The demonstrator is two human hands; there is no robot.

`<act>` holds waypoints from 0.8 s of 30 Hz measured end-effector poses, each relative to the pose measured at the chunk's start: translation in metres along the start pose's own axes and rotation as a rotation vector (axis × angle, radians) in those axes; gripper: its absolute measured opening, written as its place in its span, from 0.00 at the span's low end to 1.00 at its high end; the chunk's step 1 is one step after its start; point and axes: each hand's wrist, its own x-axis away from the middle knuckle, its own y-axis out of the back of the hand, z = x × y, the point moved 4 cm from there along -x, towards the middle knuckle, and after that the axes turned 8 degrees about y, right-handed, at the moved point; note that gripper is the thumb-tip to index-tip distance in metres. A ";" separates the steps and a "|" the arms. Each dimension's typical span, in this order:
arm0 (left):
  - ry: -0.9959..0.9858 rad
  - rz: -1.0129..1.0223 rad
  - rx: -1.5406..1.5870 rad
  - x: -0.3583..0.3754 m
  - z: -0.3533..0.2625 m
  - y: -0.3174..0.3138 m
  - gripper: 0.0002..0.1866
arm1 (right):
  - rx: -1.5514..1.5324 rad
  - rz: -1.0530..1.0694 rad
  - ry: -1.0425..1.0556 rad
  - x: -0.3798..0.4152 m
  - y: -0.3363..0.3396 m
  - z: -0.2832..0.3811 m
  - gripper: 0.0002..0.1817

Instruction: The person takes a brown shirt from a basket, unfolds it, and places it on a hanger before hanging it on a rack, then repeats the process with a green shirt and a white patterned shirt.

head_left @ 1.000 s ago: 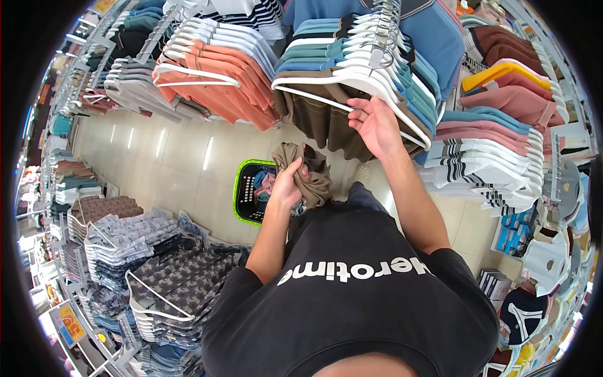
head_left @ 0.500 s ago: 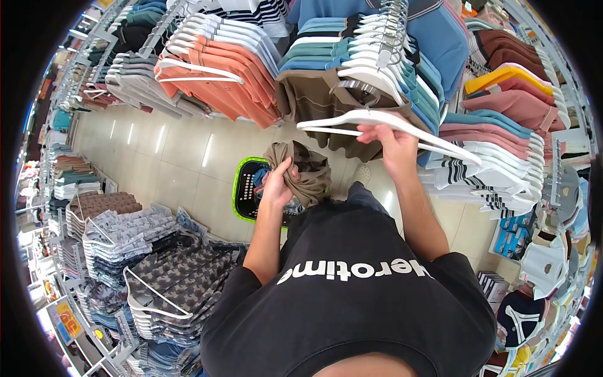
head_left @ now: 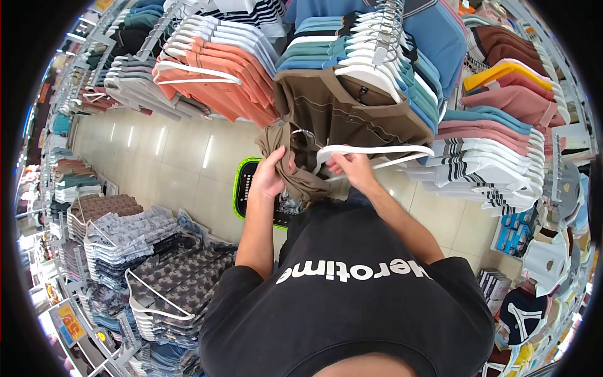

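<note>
Holding, left hand: left hand [head_left: 269,176] is closed on the bunched brown garment [head_left: 301,185], fingers gripping its folds.
Holding, right hand: right hand [head_left: 353,168] is closed around one end of the white hanger [head_left: 386,150], fingers and thumb pinched narrow.
Landmark: basket [head_left: 237,188], black with a bright green rim, on the tiled floor [head_left: 182,179]; partly covered in view by the left forearm and the garment.
Bunched brown garment, position: just right of the basket in view, overlapping its right side; crumpled, not hung.
White hanger, position: right of the basket, in front of the hung brown shirt [head_left: 333,103]; long side roughly level in view. Gripped end is close to the garment; cannot tell whether it is inside the folds.
Hung brown shirt, position: above and right of the basket, open collar and pale seams visible, in front of the teal shirts [head_left: 314,49].
Orange shirts [head_left: 217,85]: above the basket, on white hangers.
Striped white shirts [head_left: 487,166]: well right of the basket.
Patterned garments [head_left: 185,267]: below and left of the basket, in a dense hanging row.
Person: black T-shirt [head_left: 364,314] with white lettering, below and right of the basket.
</note>
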 end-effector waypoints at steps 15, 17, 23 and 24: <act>-0.150 0.129 -1.039 0.029 -0.010 -0.093 0.26 | -0.593 0.180 -0.262 0.008 -0.028 0.027 0.18; 0.015 -0.133 -0.692 0.025 -0.011 -0.054 0.17 | -0.644 0.188 -0.282 0.011 -0.027 0.026 0.19; -0.207 -0.139 -1.100 0.026 -0.005 -0.040 0.12 | -0.681 0.214 -0.312 0.017 -0.028 0.012 0.19; -0.200 -0.120 -1.230 0.026 -0.002 -0.042 0.13 | -0.688 0.210 -0.326 0.017 -0.028 0.008 0.19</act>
